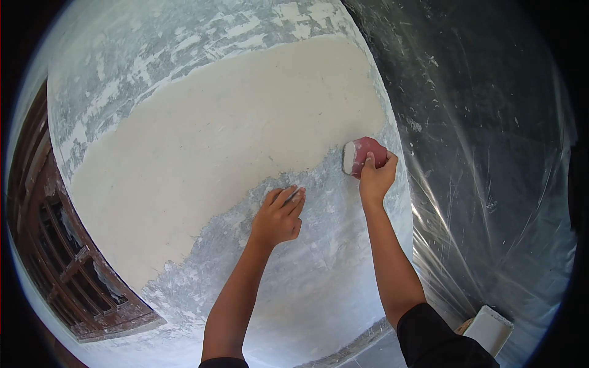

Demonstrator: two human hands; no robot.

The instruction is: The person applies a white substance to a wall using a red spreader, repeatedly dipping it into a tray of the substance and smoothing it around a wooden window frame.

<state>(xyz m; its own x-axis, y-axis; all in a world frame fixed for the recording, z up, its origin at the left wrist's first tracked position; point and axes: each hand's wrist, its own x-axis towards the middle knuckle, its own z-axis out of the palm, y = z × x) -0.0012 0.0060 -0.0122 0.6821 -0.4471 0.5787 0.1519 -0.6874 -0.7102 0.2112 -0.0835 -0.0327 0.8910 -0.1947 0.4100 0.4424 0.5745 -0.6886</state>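
In the head view, the right grip (376, 178) is closed on a flat, dull-red hand tool with a white-smeared edge (369, 154). The thumb presses over the tool's near face, and the fingers wrap its right-hand side. Most of the tool lies beyond the fingertips, up and to the left of them, with its smeared edge facing left. It is at the wall, just beside the lower right border of a broad, smooth cream-coloured coat (245, 116).

The left grip (279, 218) is partly open, its fingers slightly bent and pointing up and right — it is at a mottled grey-and-white wall surface (319, 245), just below the cream coat's ragged lower border. Something thin and dark seems to show between those fingers, though it is too small to tell whether it is held.

More streaky grey-and-white surface runs above the coat. A brown wooden window lattice (76, 270) is set at the left, and clear plastic sheeting (491, 184) hangs at the right, over a dark backing. At lower right, near the right arm's black sleeve (438, 337), is a white rectangular tray (490, 331) — a tan object (464, 326) shows beside it.
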